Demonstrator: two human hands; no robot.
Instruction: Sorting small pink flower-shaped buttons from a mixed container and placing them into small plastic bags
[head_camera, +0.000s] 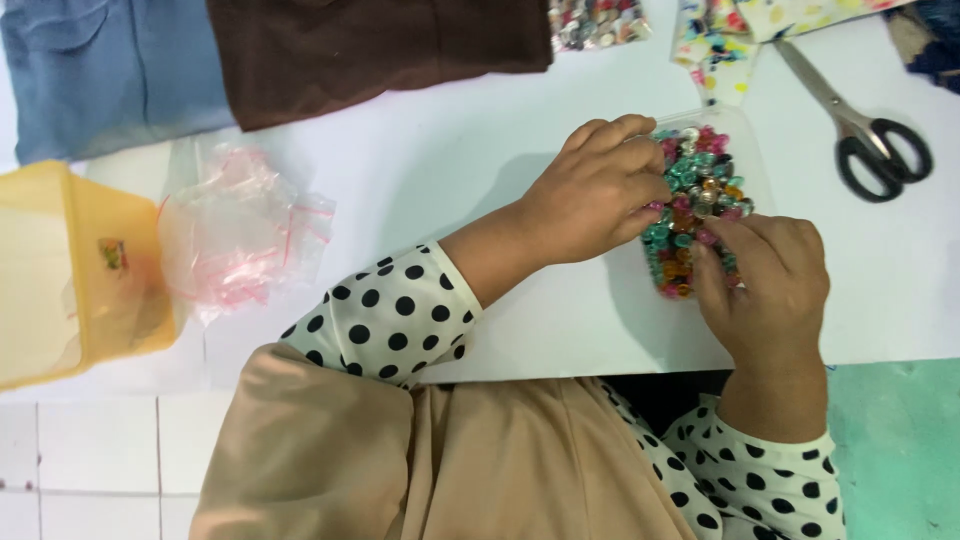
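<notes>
Both hands work a clear bag of beads (700, 205); the left hand (600, 190) and right hand (765, 285) each pinch into it with fingertips pressed together. It looks light, slack and slippery, best gripped by its plastic edge

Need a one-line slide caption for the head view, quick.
Both hands, left hand and right hand, pick through multicoloured shiny beads in a clear plastic bag; black-handled scissors nearby.

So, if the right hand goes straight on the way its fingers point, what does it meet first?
The right hand points up the picture; its fingertips already touch the pile of coloured beads. Beyond that comes bare white table.
</notes>
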